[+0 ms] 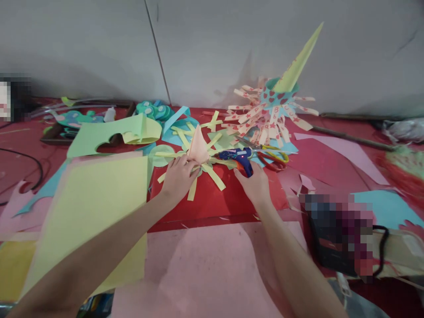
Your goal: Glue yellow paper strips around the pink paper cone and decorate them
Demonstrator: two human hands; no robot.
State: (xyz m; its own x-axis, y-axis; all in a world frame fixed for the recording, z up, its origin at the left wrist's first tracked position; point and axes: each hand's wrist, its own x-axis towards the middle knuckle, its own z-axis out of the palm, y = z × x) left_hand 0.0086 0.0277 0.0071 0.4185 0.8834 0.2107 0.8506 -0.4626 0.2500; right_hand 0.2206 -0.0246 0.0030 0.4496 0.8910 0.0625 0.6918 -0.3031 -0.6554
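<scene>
My left hand (pixel 180 176) is closed on a pale pink paper cone (pixel 198 148), its fingers pinching the lower edge. Around the cone's base, yellow paper strips (pixel 214 176) spread outward over pale green paper rounds. In my right hand (pixel 255 185) is a blue glue gun (pixel 240 155), gripped by its handle with a small red light showing. Its nozzle points left at the cone's base; whether it touches is too small to tell. Just behind the gun lie scissors with yellow and red handles (pixel 273 159).
A finished-looking paper piece with a tall yellow cone (pixel 300 62) and printed strips stands back right by the wall. Yellow sheets (pixel 96 212) lie left, a pink sheet (pixel 198 265) in front. A dark box (pixel 331 243) sits right; a stick (pixel 354 138) lies behind.
</scene>
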